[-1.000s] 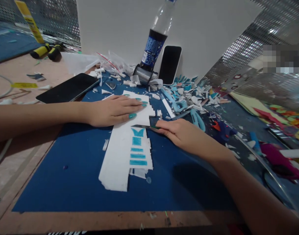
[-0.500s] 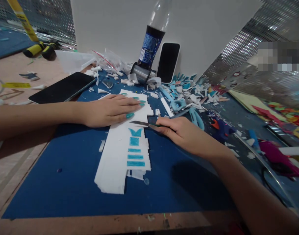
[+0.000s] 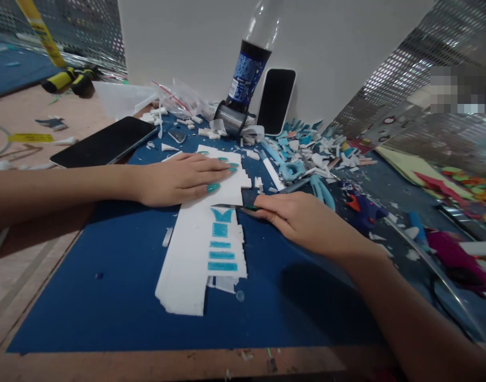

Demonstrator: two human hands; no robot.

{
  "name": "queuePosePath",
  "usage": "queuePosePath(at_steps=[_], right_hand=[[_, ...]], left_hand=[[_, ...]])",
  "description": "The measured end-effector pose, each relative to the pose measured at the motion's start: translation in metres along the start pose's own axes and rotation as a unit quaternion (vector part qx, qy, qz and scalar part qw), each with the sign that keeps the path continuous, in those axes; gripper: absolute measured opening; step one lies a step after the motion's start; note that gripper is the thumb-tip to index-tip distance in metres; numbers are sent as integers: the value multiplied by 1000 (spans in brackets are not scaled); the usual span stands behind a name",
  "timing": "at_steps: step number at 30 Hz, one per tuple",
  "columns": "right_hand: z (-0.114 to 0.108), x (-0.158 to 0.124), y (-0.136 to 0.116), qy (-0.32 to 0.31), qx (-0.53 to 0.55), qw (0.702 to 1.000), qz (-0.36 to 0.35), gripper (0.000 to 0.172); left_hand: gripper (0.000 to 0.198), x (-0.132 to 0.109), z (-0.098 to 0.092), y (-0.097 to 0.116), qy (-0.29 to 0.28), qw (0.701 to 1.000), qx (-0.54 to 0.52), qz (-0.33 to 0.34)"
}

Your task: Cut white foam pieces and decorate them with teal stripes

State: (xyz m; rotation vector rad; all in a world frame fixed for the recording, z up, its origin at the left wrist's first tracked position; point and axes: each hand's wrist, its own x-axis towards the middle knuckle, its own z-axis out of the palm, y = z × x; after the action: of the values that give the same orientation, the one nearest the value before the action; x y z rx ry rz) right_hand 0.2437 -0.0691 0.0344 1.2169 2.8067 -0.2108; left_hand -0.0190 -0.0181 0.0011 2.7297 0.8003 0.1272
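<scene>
**Knife at the top of the teal shapes, sheet pinned flat**

A blue cutting mat [image 3: 107,297] is covering the near part of the bench. A white foam sheet [image 3: 187,265] is lying on it, running away from the person. A column of teal shapes [image 3: 222,244] is sitting on the sheet's right half: three bars, a square, and a notched piece at the far end.

The right hand [image 3: 306,223] is coming in from the right, its fingers closing narrowly around a craft knife [image 3: 229,206]. The blade is lying low and pointing left, just beyond the notched shape. The left hand [image 3: 179,178] is lying flat, fingers straight and together, and is pressing on the sheet's far half just beyond the blade.

Further out, a black phone [image 3: 103,142] is lying screen-up at the left. Teal scissors [image 3: 306,183] are lying among white and teal scraps [image 3: 310,151] at the right. Behind them, a soda bottle [image 3: 246,74] is leaning beside a second phone [image 3: 275,101] propped on the wall. The bottle's blue label is carrying print too small to read, and so is a yellow strip [image 3: 30,138] on the bench at the left.

Against half a second ago, both hands are keeping their places. Less of the blade is showing beyond the fingertips, and the sheet is lying as it did.
</scene>
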Motion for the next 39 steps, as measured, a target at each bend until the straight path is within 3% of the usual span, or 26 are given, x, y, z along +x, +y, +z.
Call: queuePosePath(at_steps=[6, 29, 39], right_hand=[[3, 0, 0, 18, -4, 1000, -9, 17], [5, 10, 2, -18, -59, 997, -38, 20], [6, 8, 19, -23, -49, 998, -43, 20]], left_hand=[[55, 0, 0, 0, 5, 1000, -4, -2], [53, 1, 0, 1, -39, 999, 21, -2], [53, 1, -2, 3, -42, 999, 12, -11]])
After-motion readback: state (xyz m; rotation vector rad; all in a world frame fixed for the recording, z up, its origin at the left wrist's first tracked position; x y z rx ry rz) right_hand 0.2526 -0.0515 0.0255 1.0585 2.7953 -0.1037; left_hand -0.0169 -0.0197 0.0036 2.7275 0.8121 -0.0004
